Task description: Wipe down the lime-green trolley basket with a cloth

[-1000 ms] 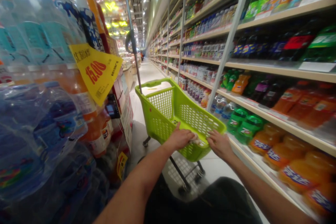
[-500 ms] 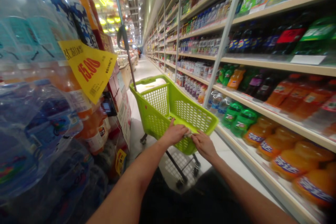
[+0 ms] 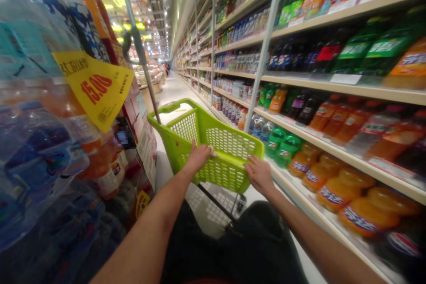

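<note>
A lime-green plastic shopping cart (image 3: 222, 174) with holed sides stands before me, its near rim within reach of both hands. My left hand (image 3: 199, 157) is closed at that rim, thumb raised. A small whitish crumpled thing (image 3: 212, 151) shows at its fingertips; its kind is too blurred to tell. My right hand (image 3: 258, 173) has its fingers curled over the rim at the near right corner. The hands are apart. A metal pole (image 3: 135, 40) with a dark clamp rises from the cart's far left side.
Shelves of drink bottles (image 3: 346, 82) line the right side. Stacked bottle packs (image 3: 43, 142) crowd the left, with a yellow price sign (image 3: 96, 86) jutting out. The pale aisle floor (image 3: 169, 86) runs ahead. A cart wheel (image 3: 241, 203) stands near my legs.
My hands, close together before, have moved apart along the rim: the left leftward with the whitish thing, the right to the corner. The cart appears closer, and the view has shifted right.
</note>
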{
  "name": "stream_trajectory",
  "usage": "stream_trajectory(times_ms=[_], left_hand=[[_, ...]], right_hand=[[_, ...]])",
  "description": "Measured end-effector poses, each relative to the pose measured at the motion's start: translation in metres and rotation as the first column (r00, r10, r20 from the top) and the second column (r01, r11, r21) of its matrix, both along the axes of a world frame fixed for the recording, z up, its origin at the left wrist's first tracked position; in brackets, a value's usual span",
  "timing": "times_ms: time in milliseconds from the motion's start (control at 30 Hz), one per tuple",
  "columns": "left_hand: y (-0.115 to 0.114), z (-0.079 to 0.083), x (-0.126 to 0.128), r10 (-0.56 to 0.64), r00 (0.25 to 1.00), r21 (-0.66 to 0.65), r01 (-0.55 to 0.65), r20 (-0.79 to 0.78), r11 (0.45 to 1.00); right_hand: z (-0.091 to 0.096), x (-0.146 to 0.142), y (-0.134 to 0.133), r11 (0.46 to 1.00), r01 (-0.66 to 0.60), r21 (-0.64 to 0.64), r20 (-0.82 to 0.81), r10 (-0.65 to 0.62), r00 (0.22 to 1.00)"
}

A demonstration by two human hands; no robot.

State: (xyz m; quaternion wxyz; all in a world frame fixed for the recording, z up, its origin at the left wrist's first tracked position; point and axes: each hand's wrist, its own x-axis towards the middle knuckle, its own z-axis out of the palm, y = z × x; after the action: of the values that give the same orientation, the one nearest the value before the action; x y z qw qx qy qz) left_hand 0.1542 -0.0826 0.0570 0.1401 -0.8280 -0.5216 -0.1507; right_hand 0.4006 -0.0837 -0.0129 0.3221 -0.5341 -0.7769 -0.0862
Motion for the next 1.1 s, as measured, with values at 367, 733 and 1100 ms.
stream_trajectory(times_ms=[367, 733, 1100], left_hand=[[0.012, 0.001, -0.029, 0.031, 0.998, 0.157, -0.022, -0.057, 0.987], [-0.006, 0.045, -0.092, 0.228, 0.968, 0.148, -0.211, -0.109, 0.966], [-0.003, 0.054, -0.083, 0.208, 0.966, 0.087, -0.197, -0.151, 0.977]], right_hand=[[0.006, -0.052, -0.003, 0.992, -0.003, 0.124, 0.173, -0.018, 0.985], [0.003, -0.046, -0.004, 0.991, -0.057, 0.125, 0.132, 0.04, 0.99], [-0.018, -0.024, 0.019, 0.989, -0.052, 0.14, -0.036, 0.058, 0.998]])
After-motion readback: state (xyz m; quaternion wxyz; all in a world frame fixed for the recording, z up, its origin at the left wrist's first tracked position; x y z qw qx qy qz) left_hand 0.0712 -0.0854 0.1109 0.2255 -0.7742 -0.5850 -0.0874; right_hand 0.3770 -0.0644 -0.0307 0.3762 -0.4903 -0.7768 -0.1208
